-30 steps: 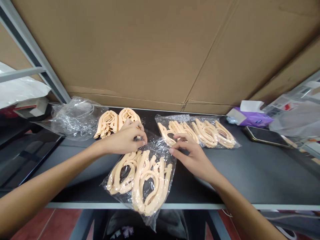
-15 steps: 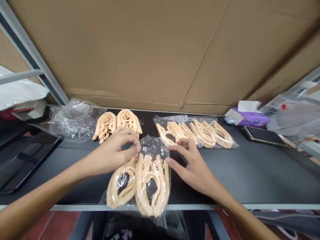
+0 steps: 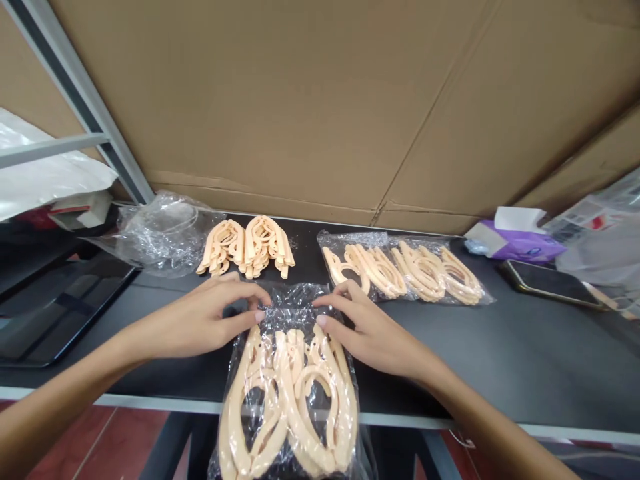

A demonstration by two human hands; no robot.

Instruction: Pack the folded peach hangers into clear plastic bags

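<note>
A clear plastic bag point(image 3: 295, 310) of peach plastic hangers point(image 3: 287, 407) is sliding over the front edge of the black tabletop point(image 3: 500, 353), open tabletop lying either side. The half-curled left hand point(image 3: 197, 320) and right hand point(image 3: 370, 330) are touching the bag's upper end, grip unclear.

Soft, even indoor light, mild glare on the plastic bag point(image 3: 295, 310), and wide-angle bending at the edges.
</note>
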